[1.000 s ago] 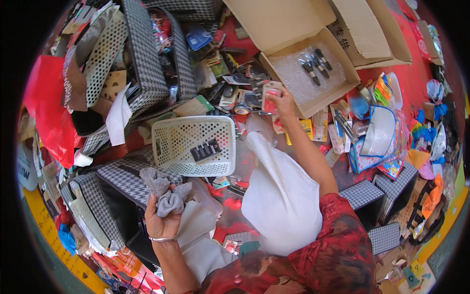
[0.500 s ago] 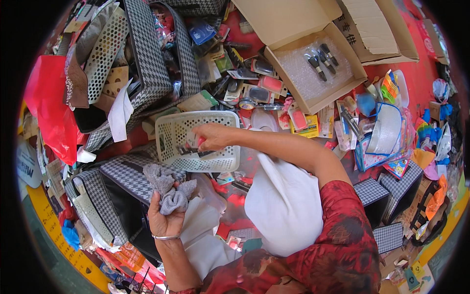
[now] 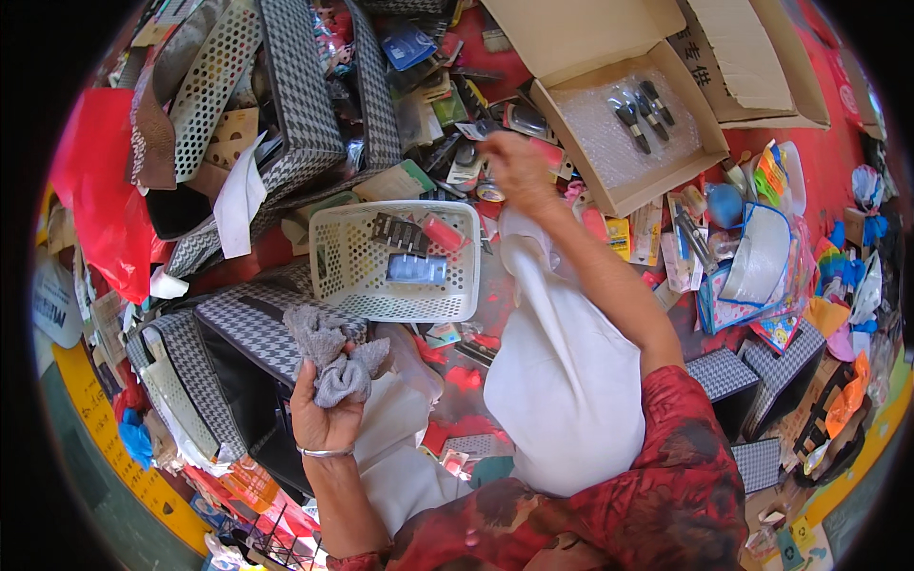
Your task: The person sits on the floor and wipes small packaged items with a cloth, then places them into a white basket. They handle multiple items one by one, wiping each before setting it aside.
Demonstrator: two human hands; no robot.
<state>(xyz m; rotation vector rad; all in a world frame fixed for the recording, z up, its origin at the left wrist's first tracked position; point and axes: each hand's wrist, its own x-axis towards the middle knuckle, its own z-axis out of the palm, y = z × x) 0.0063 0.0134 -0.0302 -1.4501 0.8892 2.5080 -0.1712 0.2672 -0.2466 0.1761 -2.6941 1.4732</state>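
Observation:
My left hand (image 3: 326, 419), with a bangle at the wrist, grips a crumpled grey cloth (image 3: 333, 357) between thumb and fingers. A white perforated plastic basket (image 3: 395, 310) lies just beyond it. Inside the basket are a black card-like item (image 3: 400, 232), a pink-red piece (image 3: 442, 232) and a blue-grey packet (image 3: 416, 269). My right hand (image 3: 524, 173) is past the basket's far right corner, over a heap of small packaged goods, its fingertips close to a small pale packet (image 3: 472, 130). Motion blurs those fingers, so I cannot make out whether they hold anything.
An open cardboard box (image 3: 595, 200) at the far right holds several black-handled brushes (image 3: 647, 116) on bubble wrap. Houndstooth cases (image 3: 303, 105) stand at the far left, beside a red plastic bag (image 3: 109, 190). White cloth (image 3: 562, 400) covers my lap. Blue-edged pouches (image 3: 752, 257) lie at right.
My right hand has left the basket and moved away and to the right, over the heap. The basket's contents now show. My left hand still grips the grey cloth; the view has shifted slightly.

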